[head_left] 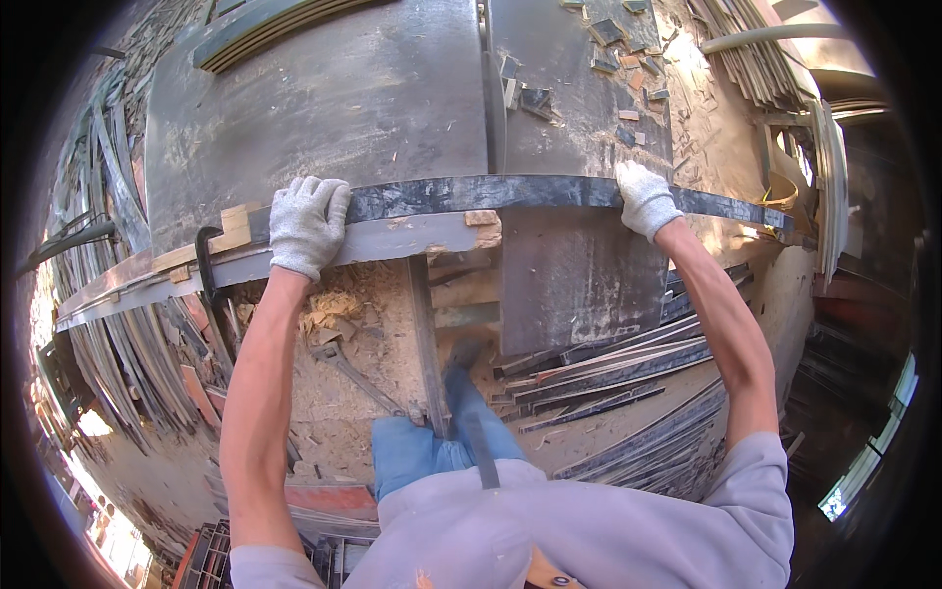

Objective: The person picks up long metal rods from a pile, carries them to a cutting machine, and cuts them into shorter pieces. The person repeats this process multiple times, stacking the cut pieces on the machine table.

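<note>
A long narrow strip of dark-faced board (442, 195) lies crosswise in front of me, along the near edge of a large dark panel (324, 108). My left hand (310, 224), in a pale knit glove, is closed over the strip near its left end. Farther along, my right hand (646, 201), gloved the same way, is closed round the strip, which runs on past it to the right. Part of the strip is hidden under each glove. A small light wood block (235, 227) and a black hook-shaped clamp (206, 263) are left of my left hand.
Small dark and reddish offcuts (608, 33) are scattered at the far right of the worktop. A grey beam (402, 239) edges the bench. Below lie stacked strips (608, 368), sawdust (334, 309) and a hammer-like tool (353, 373). More strips (113, 167) pile up at left.
</note>
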The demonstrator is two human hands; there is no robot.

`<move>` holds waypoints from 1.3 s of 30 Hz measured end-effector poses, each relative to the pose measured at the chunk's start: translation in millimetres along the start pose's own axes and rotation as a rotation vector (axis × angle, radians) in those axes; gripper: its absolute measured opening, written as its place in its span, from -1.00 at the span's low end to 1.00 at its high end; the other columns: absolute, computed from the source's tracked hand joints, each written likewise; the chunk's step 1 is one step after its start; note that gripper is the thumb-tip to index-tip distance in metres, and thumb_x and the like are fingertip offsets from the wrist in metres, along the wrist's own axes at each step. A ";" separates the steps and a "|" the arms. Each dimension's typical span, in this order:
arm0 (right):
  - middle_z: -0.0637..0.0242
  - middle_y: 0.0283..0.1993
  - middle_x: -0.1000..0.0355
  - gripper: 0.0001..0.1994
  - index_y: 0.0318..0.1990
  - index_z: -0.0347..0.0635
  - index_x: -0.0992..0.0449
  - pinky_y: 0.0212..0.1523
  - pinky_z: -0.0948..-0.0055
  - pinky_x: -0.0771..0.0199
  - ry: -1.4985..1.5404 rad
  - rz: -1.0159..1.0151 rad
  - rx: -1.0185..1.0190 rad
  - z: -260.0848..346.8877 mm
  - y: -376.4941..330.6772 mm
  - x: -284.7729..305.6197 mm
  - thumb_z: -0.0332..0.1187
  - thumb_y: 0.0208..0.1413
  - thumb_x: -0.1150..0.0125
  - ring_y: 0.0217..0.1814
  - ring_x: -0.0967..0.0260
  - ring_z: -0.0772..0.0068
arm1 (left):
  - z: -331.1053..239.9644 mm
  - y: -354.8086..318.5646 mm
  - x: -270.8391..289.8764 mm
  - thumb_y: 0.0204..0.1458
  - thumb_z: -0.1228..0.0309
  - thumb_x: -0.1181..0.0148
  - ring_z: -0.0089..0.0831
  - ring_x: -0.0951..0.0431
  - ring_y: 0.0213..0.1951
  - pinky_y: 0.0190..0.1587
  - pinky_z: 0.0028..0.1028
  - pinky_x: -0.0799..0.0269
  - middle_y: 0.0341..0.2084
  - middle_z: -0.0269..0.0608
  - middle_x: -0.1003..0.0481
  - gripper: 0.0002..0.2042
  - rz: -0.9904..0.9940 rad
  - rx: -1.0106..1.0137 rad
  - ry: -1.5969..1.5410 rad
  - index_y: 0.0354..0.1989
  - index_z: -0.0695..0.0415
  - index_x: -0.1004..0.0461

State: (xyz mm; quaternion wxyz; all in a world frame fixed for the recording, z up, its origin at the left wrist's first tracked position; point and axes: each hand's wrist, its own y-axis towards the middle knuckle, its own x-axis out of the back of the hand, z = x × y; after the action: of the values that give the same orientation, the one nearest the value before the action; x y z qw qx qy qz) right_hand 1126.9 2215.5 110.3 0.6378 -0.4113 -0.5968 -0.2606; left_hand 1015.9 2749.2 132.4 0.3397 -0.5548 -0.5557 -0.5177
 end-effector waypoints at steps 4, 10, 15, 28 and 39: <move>-0.10 -0.07 -0.51 -0.63 -0.04 -0.28 -0.48 0.03 -0.01 -0.58 -0.027 0.090 -0.066 6.4 0.1 8.4 -0.54 -0.10 -0.21 0.03 -0.53 -0.17 | 0.8 -0.2 -1.5 0.30 0.23 -0.17 -0.17 -0.57 -0.13 -0.03 -0.17 -0.40 -0.28 -0.25 -0.59 -0.83 -0.009 -0.004 0.018 -0.17 -0.01 -0.64; -0.11 -0.05 -0.51 -0.65 -0.05 -0.28 -0.48 0.04 -0.02 -0.58 -0.043 0.048 -0.056 9.4 -0.3 2.2 -0.56 -0.08 -0.20 0.06 -0.51 -0.20 | -0.7 -3.8 -6.5 0.30 0.16 -0.15 -0.16 -0.57 -0.12 -0.03 -0.12 -0.41 -0.32 -0.24 -0.56 -0.81 -0.050 0.024 0.002 -0.21 -0.06 -0.62; -0.12 -0.06 -0.52 -0.68 -0.06 -0.26 -0.49 0.05 -0.01 -0.58 -0.019 0.045 -0.089 18.5 2.3 9.1 -0.55 -0.05 -0.19 0.07 -0.52 -0.20 | -0.8 -2.2 -6.8 0.30 0.18 -0.16 -0.16 -0.58 -0.12 -0.02 -0.15 -0.41 -0.28 -0.25 -0.60 -0.79 -0.037 0.027 0.055 -0.18 -0.01 -0.65; 0.07 -0.13 -0.43 -0.58 -0.11 -0.12 -0.45 -0.02 0.05 -0.53 0.168 -0.026 0.010 46.5 -108.9 38.2 -0.52 -0.26 -0.33 -0.03 -0.46 -0.06 | -27.9 14.3 39.0 0.20 -0.18 -0.18 -0.05 -0.50 0.07 0.16 -0.08 -0.35 -0.06 -0.03 -0.55 -0.48 0.202 0.103 0.047 0.00 0.04 -0.62; 0.09 -0.15 -0.44 -0.60 -0.14 -0.16 -0.48 0.03 0.08 -0.50 0.314 -0.055 0.205 23.4 2.7 154.5 -0.51 -0.27 -0.32 -0.03 -0.46 -0.04 | -25.2 107.4 91.2 -0.21 -0.16 -0.52 0.04 -0.40 0.22 0.30 -0.06 -0.34 0.10 0.11 -0.42 -0.25 1.052 0.128 -0.196 0.08 0.13 -0.57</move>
State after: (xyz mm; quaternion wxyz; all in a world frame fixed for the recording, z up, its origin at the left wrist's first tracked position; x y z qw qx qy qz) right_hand 1139.8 2261.0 259.3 0.7543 -0.2818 -0.5244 -0.2768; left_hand 1100.9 2733.2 246.4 0.5330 -0.7821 -0.2623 -0.1883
